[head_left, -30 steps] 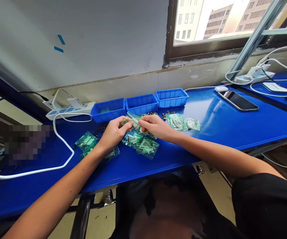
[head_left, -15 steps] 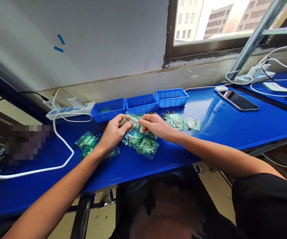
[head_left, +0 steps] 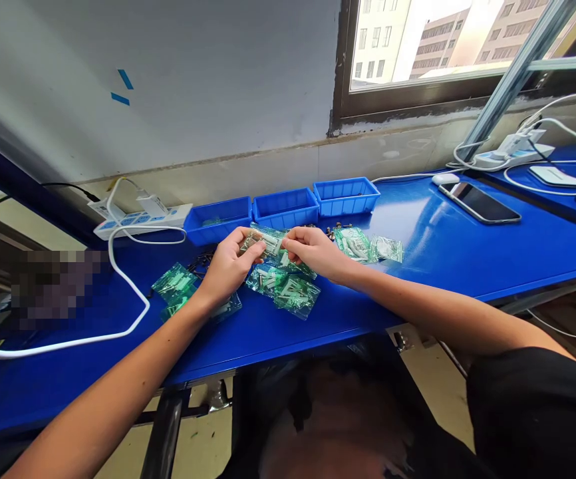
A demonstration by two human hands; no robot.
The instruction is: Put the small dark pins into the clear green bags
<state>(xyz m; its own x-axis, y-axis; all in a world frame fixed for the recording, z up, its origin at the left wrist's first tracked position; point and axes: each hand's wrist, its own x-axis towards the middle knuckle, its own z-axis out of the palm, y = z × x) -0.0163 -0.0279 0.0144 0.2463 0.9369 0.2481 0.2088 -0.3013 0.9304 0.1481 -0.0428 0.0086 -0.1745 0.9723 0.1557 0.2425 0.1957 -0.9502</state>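
Observation:
Between my hands is a small clear plastic bag [head_left: 271, 243] with white and metal pieces inside. My left hand [head_left: 234, 261] is closed on the bag's left side, thumb on top. Fingers of my right hand [head_left: 312, 251] are pinched at its right side, beside a white piece; what exactly they grip is too small to tell. Below lie green-printed bags of parts [head_left: 295, 295]. More green bags [head_left: 174, 285] lie left of my left wrist, and others [head_left: 352, 243] lie right of my right hand.
Three blue bins [head_left: 218, 219], [head_left: 285, 207], [head_left: 346, 197] stand along the back of the blue table [head_left: 447, 246]. A power strip [head_left: 143, 221] with a white cable [head_left: 118, 266] is at left, a phone [head_left: 479, 202] at right. Dark small parts lie near the bins.
The white piece at my right fingertips now sits lower against the bag in my left hand. Both hands have otherwise hardly moved.

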